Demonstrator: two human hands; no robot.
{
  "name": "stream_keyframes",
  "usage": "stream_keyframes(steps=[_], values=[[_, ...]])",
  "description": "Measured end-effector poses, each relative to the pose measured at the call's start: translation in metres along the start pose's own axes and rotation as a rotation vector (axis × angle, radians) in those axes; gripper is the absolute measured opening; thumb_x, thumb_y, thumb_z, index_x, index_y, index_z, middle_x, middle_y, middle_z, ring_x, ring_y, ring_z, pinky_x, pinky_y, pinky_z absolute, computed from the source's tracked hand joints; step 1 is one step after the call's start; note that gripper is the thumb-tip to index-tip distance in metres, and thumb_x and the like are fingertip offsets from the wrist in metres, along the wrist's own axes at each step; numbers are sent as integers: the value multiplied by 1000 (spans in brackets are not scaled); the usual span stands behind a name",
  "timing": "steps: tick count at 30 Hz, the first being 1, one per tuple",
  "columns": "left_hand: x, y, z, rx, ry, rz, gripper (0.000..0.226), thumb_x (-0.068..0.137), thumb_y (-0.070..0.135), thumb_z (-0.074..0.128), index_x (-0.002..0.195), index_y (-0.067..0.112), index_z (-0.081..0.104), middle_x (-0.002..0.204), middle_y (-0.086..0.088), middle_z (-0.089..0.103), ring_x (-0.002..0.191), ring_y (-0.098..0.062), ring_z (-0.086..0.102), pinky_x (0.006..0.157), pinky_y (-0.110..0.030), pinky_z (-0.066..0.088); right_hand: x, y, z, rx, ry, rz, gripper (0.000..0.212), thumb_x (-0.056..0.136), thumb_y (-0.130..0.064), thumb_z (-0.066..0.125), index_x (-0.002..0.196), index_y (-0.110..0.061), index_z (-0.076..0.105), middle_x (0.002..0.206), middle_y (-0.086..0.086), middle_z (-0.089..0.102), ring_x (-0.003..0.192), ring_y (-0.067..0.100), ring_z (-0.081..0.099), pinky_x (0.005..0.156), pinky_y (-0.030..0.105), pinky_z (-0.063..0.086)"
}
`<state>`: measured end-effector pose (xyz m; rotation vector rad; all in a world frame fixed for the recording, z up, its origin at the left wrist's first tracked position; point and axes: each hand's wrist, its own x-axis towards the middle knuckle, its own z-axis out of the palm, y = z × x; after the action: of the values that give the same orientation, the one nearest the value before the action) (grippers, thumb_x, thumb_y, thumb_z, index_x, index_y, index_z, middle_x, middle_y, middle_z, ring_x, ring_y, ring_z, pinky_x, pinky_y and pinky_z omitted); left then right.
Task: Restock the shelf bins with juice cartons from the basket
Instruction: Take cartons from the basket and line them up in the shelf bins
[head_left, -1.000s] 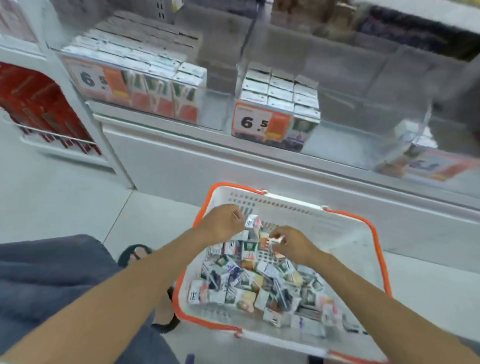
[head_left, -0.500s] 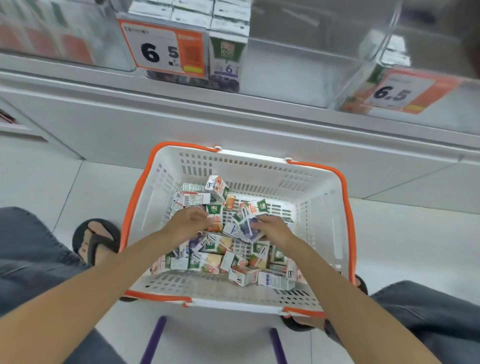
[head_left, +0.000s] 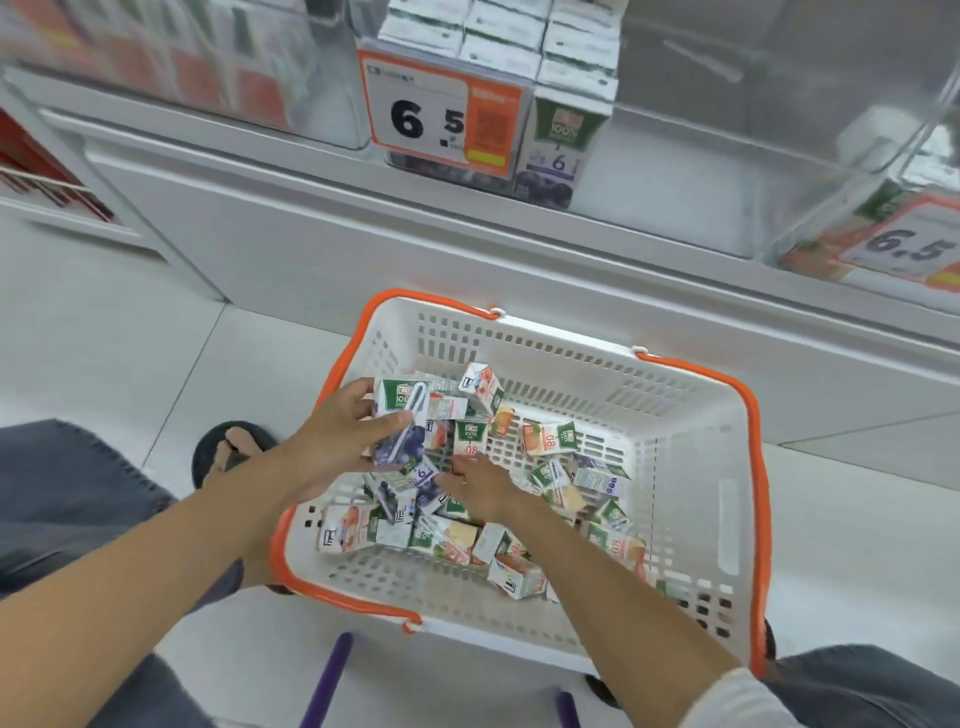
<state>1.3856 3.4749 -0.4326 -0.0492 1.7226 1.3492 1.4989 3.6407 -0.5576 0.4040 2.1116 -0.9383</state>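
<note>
A white basket with an orange rim (head_left: 691, 467) stands on the floor below the shelf and holds several small juice cartons (head_left: 550, 439). My left hand (head_left: 332, 441) grips a purple grape juice carton (head_left: 400, 423), lifted a little above the pile at the basket's left side. My right hand (head_left: 478, 486) reaches down into the pile among more purple cartons (head_left: 415, 491); its fingertips are hidden, so I cannot tell if it holds one. On the shelf above, a clear bin (head_left: 566, 150) with a 6.5 price tag holds upright grape cartons.
Another clear bin (head_left: 883, 223) with orange cartons sits at the shelf's right, and a blurred bin (head_left: 208, 78) at the left. My sandalled foot (head_left: 228, 452) is left of the basket. Purple bars (head_left: 327, 680) lie in front of it. My knees flank the basket.
My left hand has picked a purple carton out of the pile and raised it. My right hand has moved lower and left into the cartons. The view has shifted so the basket sits further right.
</note>
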Motion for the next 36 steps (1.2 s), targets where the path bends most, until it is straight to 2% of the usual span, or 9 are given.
stream_keyframes(steps=[4,6,12,16,21,24,28,33,36], values=[[2,-9,6,13,20,-11,31,88,15,70,116,17,58,111,-10,68,92,-27,72,77,-48,60,20,-10,22,-24,142,-3,30,99,-36,49,120,-17,59,102,4,67,97,24,60,85,31,45],[6,-9,9,8,31,-8,32,87,15,70,116,17,58,111,-10,67,87,-24,73,69,-41,61,22,-10,29,108,254,8,6,91,-28,63,92,-26,58,79,-7,57,73,12,53,62,23,40],[10,-1,14,-1,38,21,30,88,17,69,115,21,56,108,-5,67,81,-16,73,59,-29,58,-11,1,-11,559,324,27,41,87,-1,66,126,-12,58,131,5,56,112,20,58,82,22,49],[10,12,29,-66,67,82,31,90,15,66,119,16,54,109,-8,69,79,-18,72,59,-29,58,-79,15,-81,812,528,-36,30,90,-2,64,117,-13,63,125,11,62,89,13,70,69,17,51],[2,48,67,-170,35,167,36,90,33,66,119,18,52,107,-9,69,81,-22,72,71,-38,61,-139,-21,-134,1080,486,-346,39,90,0,62,125,-18,61,121,16,66,99,27,67,97,40,51],[-11,75,91,-199,-21,209,54,77,52,69,118,20,54,104,-7,70,88,-24,72,78,-39,59,-154,-52,-138,940,510,-408,43,87,-1,66,126,-21,61,123,14,64,111,28,62,99,42,49],[-26,107,95,-35,21,348,41,80,36,76,114,26,57,100,-2,72,85,-16,72,61,-27,56,-178,-74,-158,800,538,-442,40,84,-10,69,120,-25,60,129,4,59,120,22,56,101,38,46],[-46,176,93,76,-84,590,31,85,36,70,112,32,56,100,4,73,79,-5,71,60,-18,53,-219,-94,-215,685,422,-589,97,81,1,73,151,-34,15,135,-5,52,119,13,58,89,25,52],[-56,226,102,239,-137,772,22,86,34,70,101,42,55,89,19,73,81,4,68,65,-10,50,-247,-107,-256,484,602,-603,94,70,0,82,143,-31,32,125,-4,60,113,12,60,93,26,50]])
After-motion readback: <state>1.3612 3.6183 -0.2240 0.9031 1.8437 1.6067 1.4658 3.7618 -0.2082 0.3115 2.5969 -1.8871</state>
